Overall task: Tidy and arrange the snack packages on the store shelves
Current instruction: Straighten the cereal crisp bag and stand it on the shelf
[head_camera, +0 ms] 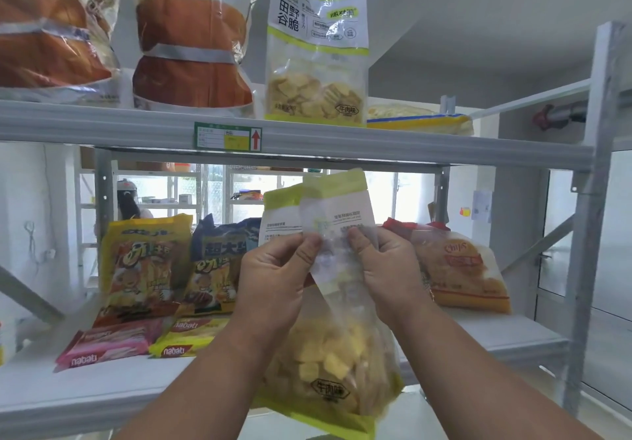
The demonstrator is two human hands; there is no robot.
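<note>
While both hands (328,268) pinch it, cracker bag (337,354) hangs between them, before shelf (478,337)

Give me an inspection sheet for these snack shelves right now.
Surface: grey metal shelves, upper and lower.
Job's things: green-trimmed cracker bag held in front of the lower shelf; matching bag upright above; pink wafer pack lying flat below.
Clutter: flat bag lying on the upper shelf.
Hands: left hand and right hand pinch the held bag.
Cables: nothing seen.
Surroundings: windows and more shelving behind.
</note>
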